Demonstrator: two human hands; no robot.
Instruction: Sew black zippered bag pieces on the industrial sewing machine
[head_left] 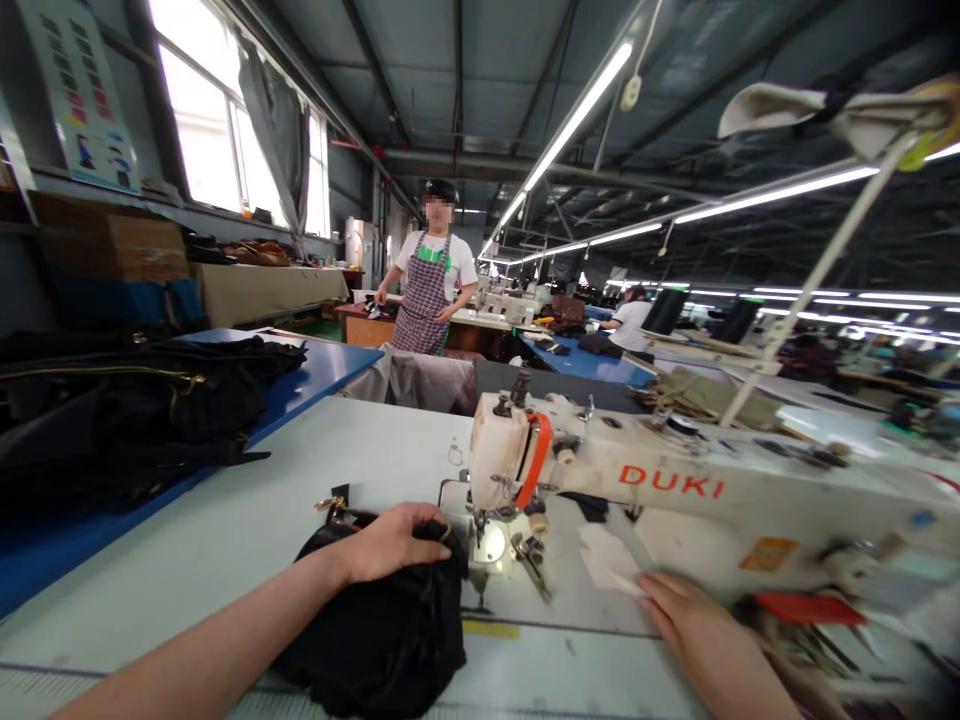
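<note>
A black fabric bag with gold metal hardware lies bunched on the pale table, left of the needle. My left hand is closed on the bag's upper edge, thumb on top, other fingers partly hidden. The white sewing machine, marked DUKI, stands on the table, and its needle area is lit just right of the bag. My right hand pinches the corner of a thin white scrap under the machine arm; whether it is paper or cloth I cannot tell.
Black bags or pieces with gold zippers are heaped on the blue table at left. A small black scrap lies behind the needle. A red-topped item sits at right. A person in a checked apron stands beyond the table.
</note>
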